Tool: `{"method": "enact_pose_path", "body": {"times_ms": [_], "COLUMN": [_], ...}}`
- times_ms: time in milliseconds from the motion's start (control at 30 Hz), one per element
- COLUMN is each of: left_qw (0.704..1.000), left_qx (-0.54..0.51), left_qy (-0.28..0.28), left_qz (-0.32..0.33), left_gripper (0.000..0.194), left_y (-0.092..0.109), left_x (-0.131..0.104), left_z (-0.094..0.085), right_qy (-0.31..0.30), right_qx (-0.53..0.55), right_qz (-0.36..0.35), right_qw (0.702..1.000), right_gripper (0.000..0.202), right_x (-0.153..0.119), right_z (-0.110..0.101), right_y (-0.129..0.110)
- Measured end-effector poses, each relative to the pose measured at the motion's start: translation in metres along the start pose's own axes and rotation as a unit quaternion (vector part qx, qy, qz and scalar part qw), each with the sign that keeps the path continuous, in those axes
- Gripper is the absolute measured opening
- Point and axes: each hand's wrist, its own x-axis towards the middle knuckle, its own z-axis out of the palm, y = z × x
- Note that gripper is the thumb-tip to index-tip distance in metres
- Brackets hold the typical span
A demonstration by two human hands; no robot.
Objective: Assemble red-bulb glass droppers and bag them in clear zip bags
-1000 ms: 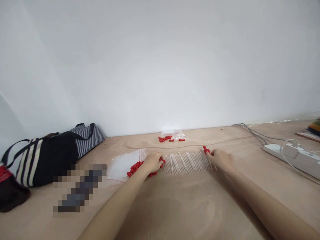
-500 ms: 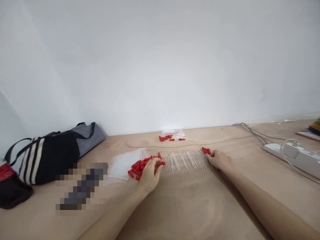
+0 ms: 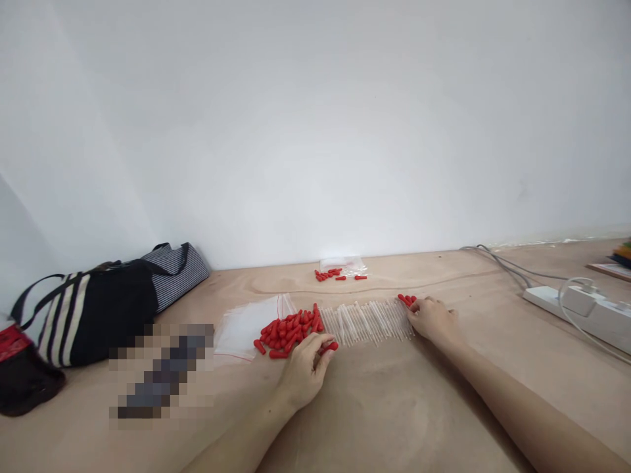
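Red caps [image 3: 288, 328] sit heaped on the table [image 3: 394, 407] at the left end of the clear tube row [image 3: 367, 320] — none visibly fitted yet, so the row looks untouched. Left hand [image 3: 305, 371] curls loosely, fingertips on one loose cap [image 3: 331, 346]; right hand [image 3: 431, 318] pinches a few caps at the row's right end. Empty zip bags [image 3: 244, 325] lie left of the pile.

Plywood tabletop [image 3: 394, 407] carries: red caps pile [image 3: 288, 328] at centre, clear tubes row [image 3: 367, 320] at its 3 o'clock, plastic bags [image 3: 244, 325] at 9 o'clock, striped bag [image 3: 93, 312] far 9 o'clock, power strip [image 3: 582, 312] far 3 o'clock.
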Motion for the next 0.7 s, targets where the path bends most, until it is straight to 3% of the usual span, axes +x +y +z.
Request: {"method": "enact_pose_path", "body": {"times_ms": [333,700], "left_qw": [1.000,1.000], "left_qx": [-0.010,-0.011], "left_qy": [-0.004,0.015], "left_qz": [0.028,-0.022], "left_gripper": [0.033,0.013], "left_y": [0.0020,0.0025], "left_x": [0.0009,0.0015], "left_z": [-0.0036,-0.0042], "right_qy": [-0.027,-0.058], "right_qx": [-0.032,-0.009], "right_qz": [-0.014,-0.008], "right_qw": [0.999,0.998], "right_gripper": [0.027,0.037], "right_x": [0.0000,0.0053], "right_z": [0.0004,0.0012], "right_y": [-0.0031,-0.0005]}}
